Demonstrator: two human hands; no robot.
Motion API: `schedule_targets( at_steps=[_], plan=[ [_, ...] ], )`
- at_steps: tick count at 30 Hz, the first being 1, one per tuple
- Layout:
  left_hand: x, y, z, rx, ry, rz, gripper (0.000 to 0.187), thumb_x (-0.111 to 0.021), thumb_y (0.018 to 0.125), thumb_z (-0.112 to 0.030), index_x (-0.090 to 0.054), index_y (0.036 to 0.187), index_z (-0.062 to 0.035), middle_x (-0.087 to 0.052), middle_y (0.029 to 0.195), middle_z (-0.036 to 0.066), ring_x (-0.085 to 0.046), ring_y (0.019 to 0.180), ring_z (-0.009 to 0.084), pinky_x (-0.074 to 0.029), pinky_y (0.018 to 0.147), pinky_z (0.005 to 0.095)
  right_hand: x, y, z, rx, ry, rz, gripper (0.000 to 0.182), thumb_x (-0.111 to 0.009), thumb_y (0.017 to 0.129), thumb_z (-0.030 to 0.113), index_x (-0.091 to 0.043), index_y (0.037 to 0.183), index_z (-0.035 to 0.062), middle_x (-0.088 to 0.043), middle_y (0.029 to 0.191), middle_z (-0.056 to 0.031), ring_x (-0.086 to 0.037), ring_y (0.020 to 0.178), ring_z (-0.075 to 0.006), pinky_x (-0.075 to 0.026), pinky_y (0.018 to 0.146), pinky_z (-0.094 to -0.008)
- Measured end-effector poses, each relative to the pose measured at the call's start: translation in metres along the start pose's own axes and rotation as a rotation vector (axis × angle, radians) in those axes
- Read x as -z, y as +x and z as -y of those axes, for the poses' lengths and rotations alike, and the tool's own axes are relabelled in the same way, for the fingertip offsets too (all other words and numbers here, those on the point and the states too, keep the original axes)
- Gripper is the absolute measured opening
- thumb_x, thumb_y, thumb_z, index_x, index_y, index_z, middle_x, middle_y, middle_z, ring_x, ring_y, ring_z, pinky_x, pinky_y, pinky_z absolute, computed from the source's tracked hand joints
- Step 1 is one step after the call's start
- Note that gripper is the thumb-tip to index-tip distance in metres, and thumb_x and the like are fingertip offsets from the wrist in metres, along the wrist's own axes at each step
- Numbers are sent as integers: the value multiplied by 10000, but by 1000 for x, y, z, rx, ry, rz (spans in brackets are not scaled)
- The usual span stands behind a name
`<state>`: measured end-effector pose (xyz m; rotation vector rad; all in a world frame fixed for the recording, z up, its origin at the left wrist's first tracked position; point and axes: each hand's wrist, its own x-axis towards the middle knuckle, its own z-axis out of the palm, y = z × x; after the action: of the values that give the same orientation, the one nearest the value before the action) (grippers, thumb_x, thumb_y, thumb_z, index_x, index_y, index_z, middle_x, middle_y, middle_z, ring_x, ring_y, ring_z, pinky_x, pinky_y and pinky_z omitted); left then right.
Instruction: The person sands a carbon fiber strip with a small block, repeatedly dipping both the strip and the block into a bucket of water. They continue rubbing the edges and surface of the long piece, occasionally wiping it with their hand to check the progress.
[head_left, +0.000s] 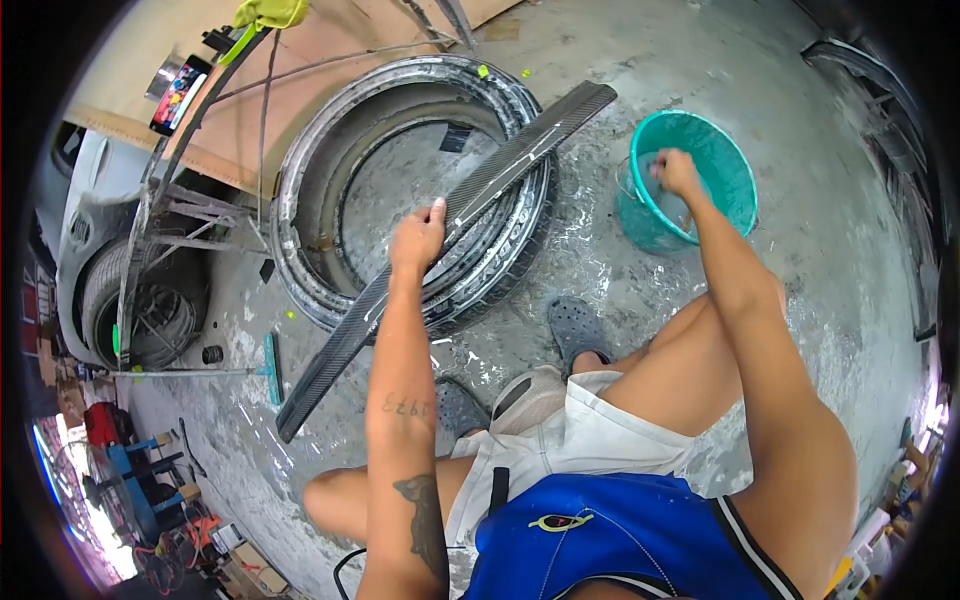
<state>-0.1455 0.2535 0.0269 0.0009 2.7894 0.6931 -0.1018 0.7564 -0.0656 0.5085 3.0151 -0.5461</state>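
My left hand (418, 237) is closed around the middle of a long, dark strip with a carbon-fibre weave (505, 165). The strip slants across a tyre (300, 190) lying flat on the floor, its lower end reaching past the tyre's near side. White glints show along its surface. Over at the right, my right hand (677, 172) is inside the mouth of a green bucket (735, 165), fingers curled together. Whatever those fingers hold, if anything, is hidden. Greyish liquid (672, 207) shows in the bucket below the hand.
Wet concrete floor (600, 270) surrounds the tyre and bucket. A metal frame (150, 215) stands at the left, near a car wheel (150, 300). A green-headed squeegee or broom (271, 368) lies left of the strip. Tools and a blue stand (145, 490) crowd the lower left.
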Motion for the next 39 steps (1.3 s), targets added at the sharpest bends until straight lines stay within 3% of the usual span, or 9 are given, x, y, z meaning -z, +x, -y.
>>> schedule_targets(
  at_steps=[1,5,9,15,17,20,27,32,39],
  plan=[
    [-6,7,11,-63,-28,-74,562,-462,978,-589,-743,1090,-115,-709,1056,244,-655,1050,439,-495,922,489,16,3,9,18,88,-256,232,-722,857,235,-755,1020,74,-726,1001,-179,-702,909,-326,-540,819,-432],
    [8,-12,40,-42,-50,14,551,-467,978,-578,-746,1111,-121,-708,1034,253,-660,1041,429,-497,915,468,77,-6,89,178,209,-579,233,-707,882,232,-745,1038,63,-718,1015,-178,-679,973,-354,-528,848,-416],
    [9,-36,47,17,-53,-84,569,-477,970,-575,-745,1106,-92,-712,1020,253,-663,1031,428,-496,916,469,44,4,151,480,285,-511,218,-661,919,183,-735,1078,53,-717,1028,-140,-675,969,-319,-525,863,-397],
    [8,-37,37,71,68,-101,612,-436,982,-577,-741,1095,-58,-706,1034,265,-657,1032,442,-494,924,490,-21,-18,224,244,63,-707,117,-649,763,42,-680,874,62,-676,898,-129,-641,913,-332,-509,803,-475],
    [7,-33,38,67,111,-111,655,-422,978,-591,-742,1071,-27,-701,1021,283,-658,1024,446,-494,931,491,-39,-49,250,664,118,-655,207,-618,741,-7,-684,921,71,-693,1011,-123,-627,932,-318,-500,813,-471],
    [9,-32,38,77,96,-54,652,-422,977,-590,-748,1045,-29,-702,1025,279,-656,1026,445,-491,933,488,-35,-56,247,783,23,-515,260,-643,743,5,-654,994,73,-685,973,-114,-627,913,-318,-500,784,-459],
    [14,-33,35,105,74,-63,643,-442,977,-576,-746,1031,-12,-703,1024,279,-657,1025,443,-491,929,489,-22,-5,239,292,-68,-665,168,-644,744,51,-661,908,82,-650,876,-138,-609,834,-343,-486,741,-483],
    [8,-33,42,76,71,-69,637,-457,977,-580,-741,1054,-15,-709,1007,272,-662,1021,443,-493,924,494,-31,-53,244,777,43,-499,230,-658,744,35,-678,968,81,-672,908,-125,-624,900,-332,-509,756,-465],
    [17,-38,34,116,48,-31,617,-447,977,-583,-735,1117,-55,-712,1059,247,-655,1050,428,-482,952,484,-14,-12,243,312,-77,-578,120,-657,734,48,-704,842,71,-670,904,-174,-612,885,-373,-503,776,-484]
  ],
)
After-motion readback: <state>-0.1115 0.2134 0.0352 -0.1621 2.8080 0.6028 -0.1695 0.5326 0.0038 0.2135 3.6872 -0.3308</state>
